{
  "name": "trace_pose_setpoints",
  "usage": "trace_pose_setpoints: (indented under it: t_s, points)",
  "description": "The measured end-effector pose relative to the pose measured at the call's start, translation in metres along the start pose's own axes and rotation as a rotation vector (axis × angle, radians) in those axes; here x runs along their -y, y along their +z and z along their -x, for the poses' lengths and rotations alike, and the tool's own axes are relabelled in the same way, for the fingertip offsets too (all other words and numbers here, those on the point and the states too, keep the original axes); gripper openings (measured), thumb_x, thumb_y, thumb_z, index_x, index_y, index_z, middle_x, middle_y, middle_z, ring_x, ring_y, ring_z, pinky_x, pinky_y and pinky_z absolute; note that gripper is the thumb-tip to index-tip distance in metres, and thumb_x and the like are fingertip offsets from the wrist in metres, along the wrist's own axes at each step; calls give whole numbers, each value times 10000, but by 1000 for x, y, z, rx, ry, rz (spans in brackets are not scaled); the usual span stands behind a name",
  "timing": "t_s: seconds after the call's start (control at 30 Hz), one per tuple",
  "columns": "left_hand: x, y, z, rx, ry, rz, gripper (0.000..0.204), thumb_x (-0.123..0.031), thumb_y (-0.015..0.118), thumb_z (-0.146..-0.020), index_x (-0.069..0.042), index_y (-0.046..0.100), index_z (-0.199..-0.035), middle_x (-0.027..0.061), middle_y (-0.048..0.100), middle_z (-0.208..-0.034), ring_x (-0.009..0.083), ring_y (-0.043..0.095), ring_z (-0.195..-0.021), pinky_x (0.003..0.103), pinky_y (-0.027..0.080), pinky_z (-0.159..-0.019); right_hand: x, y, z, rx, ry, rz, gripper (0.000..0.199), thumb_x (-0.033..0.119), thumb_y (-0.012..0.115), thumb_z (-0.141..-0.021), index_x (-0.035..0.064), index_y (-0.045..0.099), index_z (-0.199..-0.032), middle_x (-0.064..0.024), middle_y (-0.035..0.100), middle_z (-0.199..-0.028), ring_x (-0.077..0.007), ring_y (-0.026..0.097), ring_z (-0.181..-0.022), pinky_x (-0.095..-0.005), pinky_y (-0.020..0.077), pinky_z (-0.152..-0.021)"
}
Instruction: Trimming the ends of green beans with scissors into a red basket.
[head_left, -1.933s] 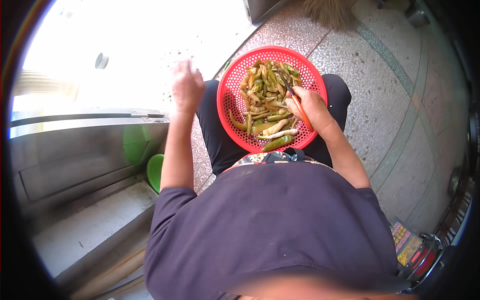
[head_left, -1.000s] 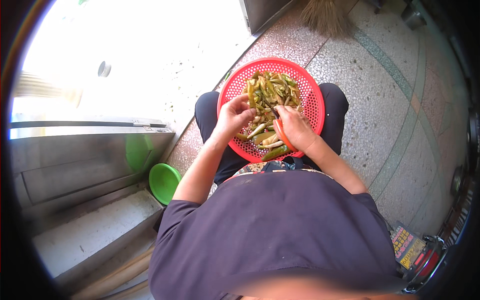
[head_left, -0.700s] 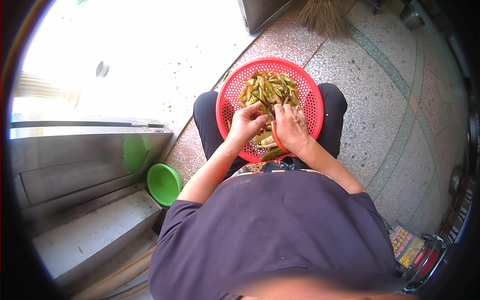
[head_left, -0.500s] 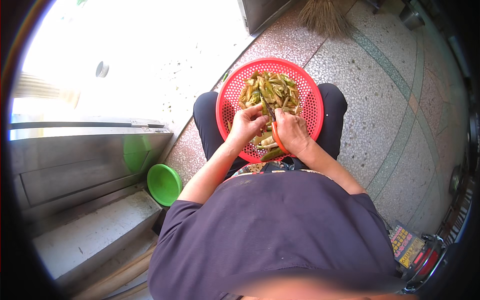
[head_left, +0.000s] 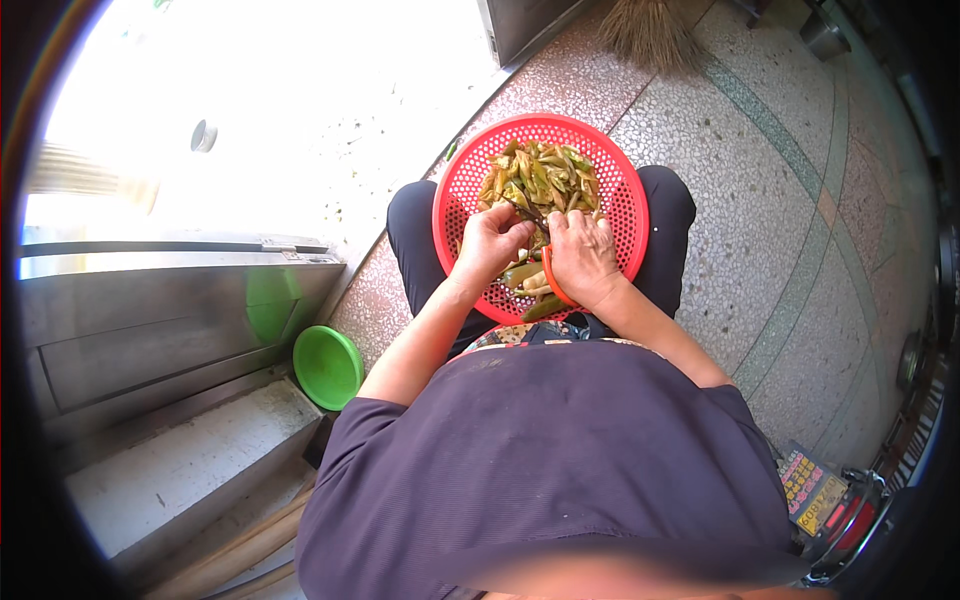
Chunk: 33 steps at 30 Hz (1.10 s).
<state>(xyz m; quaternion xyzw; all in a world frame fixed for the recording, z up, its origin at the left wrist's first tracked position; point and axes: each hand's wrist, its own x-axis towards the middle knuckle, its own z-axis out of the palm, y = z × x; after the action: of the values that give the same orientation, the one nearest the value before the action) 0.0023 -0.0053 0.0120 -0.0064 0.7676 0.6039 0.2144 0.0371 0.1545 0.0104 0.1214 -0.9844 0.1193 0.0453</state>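
Note:
A round red perforated plastic basket (head_left: 638,205) rests across my lap. At its far side lies a heap of cut yellowish-green vegetable pieces (head_left: 540,175), which look like peppers. Several larger, uncut ones (head_left: 545,308) lie at the near side. My right hand (head_left: 582,258) is closed round scissors with an orange-red handle (head_left: 554,276); their dark blades point up and left, over the heap. The fingertips of my left hand (head_left: 488,248) pinch together beside the blades. Whatever they hold is mostly hidden, probably a piece of the green vegetable.
My knees in dark trousers (head_left: 668,215) flank the basket. A green plastic bowl (head_left: 328,368) stands left, by a metal door panel (head_left: 170,325) and a ledge (head_left: 200,460). A straw broom (head_left: 652,35) lies on the speckled floor (head_left: 740,290) at the far side.
The long green piece that stuck up from my left fingertips at the blades no longer shows. My right hand's fingers have closed further on the scissors. My left hand has shifted slightly.

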Motion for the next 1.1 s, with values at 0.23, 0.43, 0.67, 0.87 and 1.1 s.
trace_pose_setpoints:
  t_s: [0.23, 0.43, 0.67, 0.87, 1.1]
  points:
    - [4, -1, -4, 28, -25, 131, 270, -85, 588, -875, -19, 598, -1137, 15, 608, -723, 52, 538, -561, 185, 418, -478, -10, 9, 1, 39, 10, -240, 169, 149, 504, -812, 30, 548, -923, -150, 621, -713, -319, 646, -613, -410, 518, -557]
    - [2, -7, -8, 19, 50, 423, 309, -34, 519, -903, 2, 512, -1210, 23, 592, -742, 76, 580, -619, 198, 472, -505, -11, -1, 0, -15, -32, -78, 176, 161, 532, -793, 60, 553, -935, -130, 610, -787, -285, 637, -747, -419, 490, -648]
    - [3, -8, -10, 82, 87, 312, 325, -19, 527, -890, 11, 517, -1213, 33, 604, -791, 80, 585, -654, 211, 490, -547, -5, -1, 1, -4, -31, -40, 185, 173, 542, -788, 60, 550, -934, -122, 595, -813, -275, 620, -796, -415, 451, -704]
    - [0, -5, -11, 78, 49, 223, 311, -12, 522, -889, 23, 516, -1198, 36, 603, -764, 88, 587, -621, 207, 485, -527, -6, -2, -2, -48, -55, -10, 178, 155, 540, -781, 56, 552, -928, -136, 586, -776, -284, 625, -745, -412, 465, -677]
    - [-5, -11, -10, 50, -71, 471, 187, -91, 582, -888, 25, 599, -1032, 41, 614, -733, 110, 614, -647, 225, 503, -541, -10, -3, -4, 22, 12, -241, 149, 127, 522, -792, 37, 564, -904, -166, 620, -699, -329, 646, -656, -424, 515, -594]
